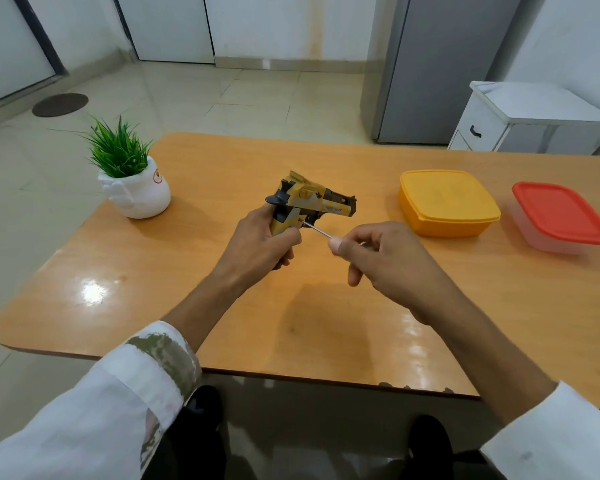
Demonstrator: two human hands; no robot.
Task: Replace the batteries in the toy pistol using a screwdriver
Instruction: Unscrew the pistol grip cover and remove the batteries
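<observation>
The pistol (309, 202) is held up off the table (222, 323) at the centre of the frame. The left hand (260, 244) is wrapped round its grip, and the right hand (385, 261) pinches the screwdriver (317, 231), whose handle is mostly hidden inside the curled fingers. Only the thin shaft shows, running up and to the left from the right hand, with its tip against the side of the grip, just above the left thumb. The likeliest trouble is the tip riding out of the screw head. The shaft meets the pistol at a slant, not square on, so a turn with too little push could chew the head or send the tip skidding toward the left thumb. The pistol is braced by one hand in mid-air, so it may also twist under the turning force. A freed screw could drop and roll off across the glossy table, or be lost on the floor. The barrel points to the right of the frame, toward the yellow box (447, 199), and dips slightly. The pistol's long axis runs left to right, with the grip hanging down into the left palm.
</observation>
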